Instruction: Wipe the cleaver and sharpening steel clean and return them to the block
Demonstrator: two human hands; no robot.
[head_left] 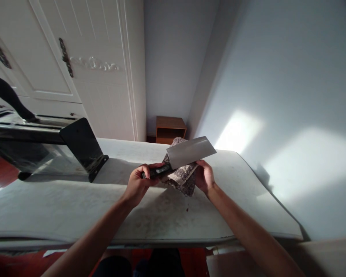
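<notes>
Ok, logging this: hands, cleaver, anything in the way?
Left hand gripping cleaver. Right hand holding cloth against it. Black rack at left, out of the way.

The knife (188, 153) is a cleaver, just below and right of the frame's centre. Its broad, nearly rectangular grey blade is bare on the visible face and has a soft sheen. The blade tilts up toward the right, and the black handle, with paler marks, slopes down to the left. The cloth (185, 179) is shaggy, mottled purple-grey, bunched and folded, with a paler band across it. It shows above and below the blade, its lower corner pointing down; the part behind the blade is hidden.
</notes>
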